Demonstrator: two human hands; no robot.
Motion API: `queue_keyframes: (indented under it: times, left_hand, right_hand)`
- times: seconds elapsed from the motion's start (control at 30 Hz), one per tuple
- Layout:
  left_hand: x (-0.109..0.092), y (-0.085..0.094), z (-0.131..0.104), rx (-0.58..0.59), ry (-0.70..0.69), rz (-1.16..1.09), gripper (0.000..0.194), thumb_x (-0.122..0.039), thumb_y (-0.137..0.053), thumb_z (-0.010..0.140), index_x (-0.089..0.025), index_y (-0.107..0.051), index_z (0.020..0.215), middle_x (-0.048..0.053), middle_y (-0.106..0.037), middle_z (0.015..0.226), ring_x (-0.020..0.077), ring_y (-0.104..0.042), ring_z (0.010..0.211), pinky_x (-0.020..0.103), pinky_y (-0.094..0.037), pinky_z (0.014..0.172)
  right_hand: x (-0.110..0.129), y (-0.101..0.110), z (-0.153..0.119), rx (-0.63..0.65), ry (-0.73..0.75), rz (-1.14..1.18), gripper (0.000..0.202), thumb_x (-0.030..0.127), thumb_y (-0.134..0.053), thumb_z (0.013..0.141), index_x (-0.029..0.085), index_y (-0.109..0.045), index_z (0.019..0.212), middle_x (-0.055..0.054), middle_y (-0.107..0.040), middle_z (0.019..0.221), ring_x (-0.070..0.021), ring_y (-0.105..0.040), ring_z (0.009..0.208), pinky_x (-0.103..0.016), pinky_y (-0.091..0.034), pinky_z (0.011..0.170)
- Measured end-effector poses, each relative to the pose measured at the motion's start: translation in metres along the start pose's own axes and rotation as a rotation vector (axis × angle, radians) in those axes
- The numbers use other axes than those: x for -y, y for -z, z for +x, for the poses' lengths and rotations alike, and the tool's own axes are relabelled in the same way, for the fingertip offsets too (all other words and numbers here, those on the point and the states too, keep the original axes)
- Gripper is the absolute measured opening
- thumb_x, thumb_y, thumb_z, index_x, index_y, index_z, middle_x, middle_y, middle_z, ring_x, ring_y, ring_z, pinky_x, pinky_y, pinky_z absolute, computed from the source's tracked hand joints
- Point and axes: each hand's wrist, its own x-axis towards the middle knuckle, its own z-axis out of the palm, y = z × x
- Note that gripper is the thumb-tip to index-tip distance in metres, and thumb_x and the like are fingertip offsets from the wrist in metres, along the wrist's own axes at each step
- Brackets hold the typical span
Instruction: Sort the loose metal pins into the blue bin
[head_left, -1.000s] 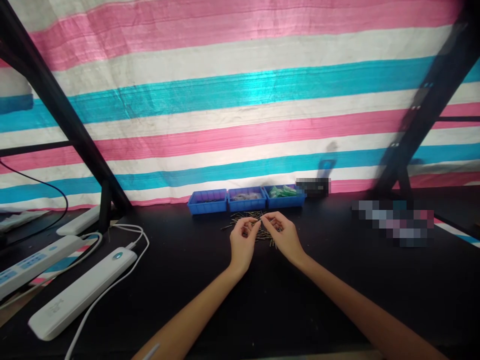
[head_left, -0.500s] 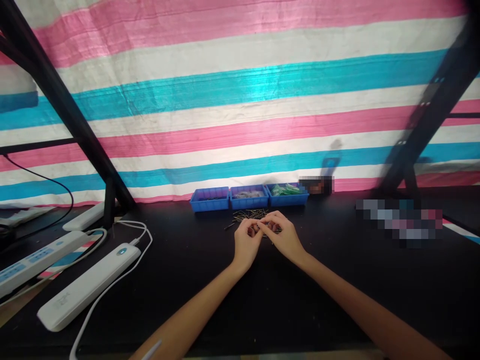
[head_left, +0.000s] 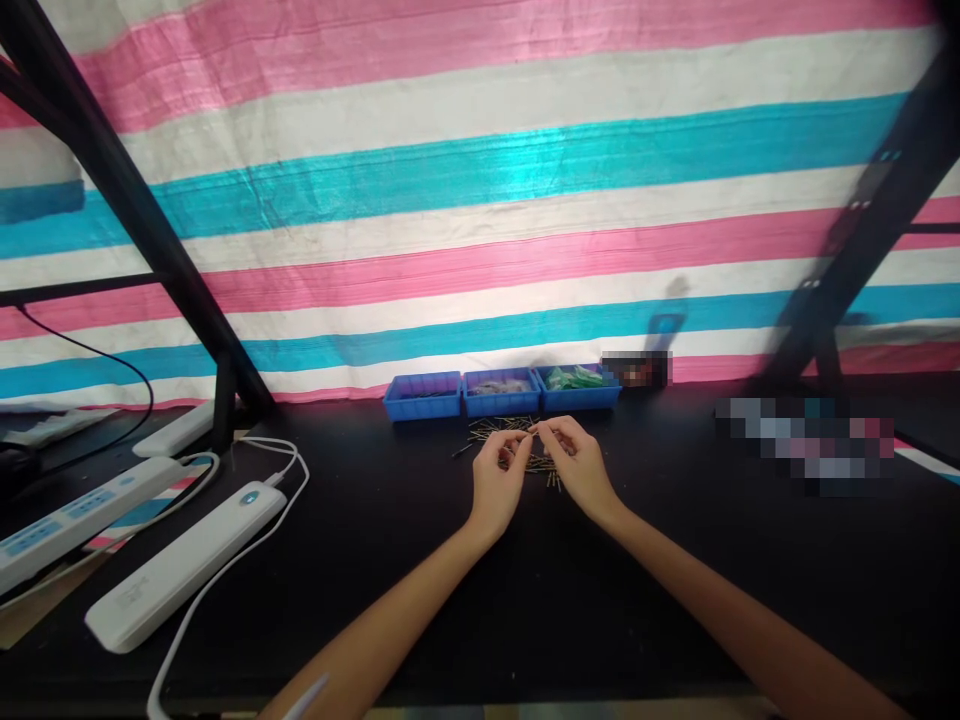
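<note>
My left hand [head_left: 496,482] and my right hand [head_left: 577,464] are close together above a loose pile of thin metal pins [head_left: 501,430] on the black table [head_left: 525,590]. Their fingertips meet near the pile's right side and pinch something small, most likely a pin; it is too small to make out. Behind the pile stand three small blue trays: the left tray [head_left: 422,397], the middle tray [head_left: 500,392] with greyish parts, and the right tray [head_left: 583,389] with green parts.
Three white power strips [head_left: 180,568] with white cables lie at the left. Black frame posts [head_left: 112,190] rise at left and right. A striped pink, white and turquoise tarp [head_left: 480,200] hangs behind the table. Blurred items [head_left: 806,445] sit at the right.
Both hands drew together half a second ago with fingers interlocked over the pile, then parted slightly and lifted a little; fingertips now meet higher. The view shifted slightly.
</note>
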Motion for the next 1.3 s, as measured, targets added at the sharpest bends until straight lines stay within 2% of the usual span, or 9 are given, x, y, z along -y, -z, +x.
queue_keyframes:
  times: [0.13,0.23,0.37,0.47,0.57,0.73,0.87,1.03,1.3]
  left_hand:
    - [-0.003,0.003,0.002,-0.055,0.013,-0.028,0.023,-0.037,-0.053,0.080,-0.016,-0.062,0.085,0.003,-0.060,0.079,0.0115,-0.050,0.068,0.024,-0.040,0.065]
    - [0.000,0.005,0.005,-0.094,0.039,-0.061,0.024,-0.038,-0.054,0.079,-0.016,-0.062,0.084,0.003,-0.060,0.078,0.0120,-0.052,0.069,0.024,-0.041,0.065]
    - [0.005,0.012,0.015,-0.136,0.108,-0.091,0.028,-0.041,-0.056,0.076,-0.016,-0.063,0.084,0.002,-0.061,0.073,0.0107,-0.052,0.062,0.021,-0.040,0.055]
    - [0.009,0.027,0.031,-0.206,0.134,-0.139,0.031,-0.043,-0.059,0.073,-0.015,-0.065,0.086,0.002,-0.062,0.073,0.0083,-0.049,0.055,0.019,-0.035,0.046]
    - [0.016,0.048,0.049,-0.332,0.169,-0.204,0.034,-0.041,-0.063,0.068,-0.014,-0.066,0.088,0.005,-0.065,0.081,0.0081,-0.050,0.054,0.018,-0.028,0.038]
    - [0.037,0.080,0.068,-0.426,0.234,-0.242,0.039,-0.034,-0.065,0.067,-0.010,-0.064,0.098,0.012,-0.066,0.094,0.0106,-0.057,0.061,0.017,-0.028,0.037]
    - [0.046,0.095,0.074,-0.364,0.294,-0.332,0.038,-0.025,-0.065,0.068,-0.013,-0.061,0.104,0.014,-0.061,0.111,0.0131,-0.063,0.071,0.015,-0.031,0.039]
    - [0.040,0.103,0.077,-0.197,0.309,-0.440,0.050,-0.017,-0.067,0.067,-0.021,-0.055,0.115,0.010,-0.046,0.131,0.0191,-0.063,0.092,0.014,-0.032,0.040]
    - [0.032,0.102,0.077,-0.062,0.289,-0.473,0.060,-0.020,-0.066,0.069,-0.019,-0.044,0.125,0.011,-0.054,0.120,0.0229,-0.059,0.102,0.015,-0.036,0.043]
  right_hand:
    - [-0.001,0.000,-0.001,0.034,-0.002,-0.020,0.027,0.040,-0.049,0.083,0.017,-0.062,0.078,-0.004,-0.056,0.081,-0.0128,-0.053,0.065,-0.025,-0.043,0.056]
    - [0.000,-0.001,-0.003,0.115,0.047,-0.108,0.025,0.038,-0.050,0.083,0.018,-0.063,0.077,-0.003,-0.056,0.077,-0.0125,-0.051,0.063,-0.025,-0.041,0.054]
    - [0.000,-0.003,-0.005,0.225,0.105,-0.203,0.021,0.036,-0.051,0.082,0.020,-0.065,0.087,-0.003,-0.057,0.079,-0.0121,-0.052,0.061,-0.025,-0.041,0.053]
    - [0.000,-0.002,-0.007,0.257,0.139,-0.275,0.020,0.033,-0.050,0.083,0.022,-0.064,0.090,-0.003,-0.058,0.081,-0.0116,-0.052,0.060,-0.025,-0.041,0.054]
    - [0.002,-0.001,-0.009,0.313,0.184,-0.349,0.018,0.030,-0.048,0.084,0.023,-0.063,0.092,-0.002,-0.057,0.082,-0.0111,-0.052,0.060,-0.025,-0.042,0.058]
    - [0.005,-0.001,-0.013,0.370,0.250,-0.400,0.018,0.028,-0.046,0.085,0.023,-0.062,0.092,-0.001,-0.055,0.080,-0.0106,-0.052,0.060,-0.024,-0.041,0.060]
    - [0.004,-0.001,-0.013,0.372,0.265,-0.414,0.017,0.026,-0.046,0.085,0.023,-0.061,0.092,-0.001,-0.054,0.078,-0.0106,-0.052,0.060,-0.023,-0.041,0.059]
    - [0.003,0.000,-0.013,0.385,0.260,-0.421,0.017,0.024,-0.046,0.084,0.024,-0.061,0.091,-0.001,-0.055,0.080,-0.0103,-0.051,0.060,-0.023,-0.041,0.059]
    - [0.005,0.001,-0.012,0.400,0.255,-0.435,0.017,0.024,-0.047,0.082,0.024,-0.062,0.091,-0.002,-0.057,0.085,-0.0103,-0.052,0.060,-0.022,-0.040,0.054]
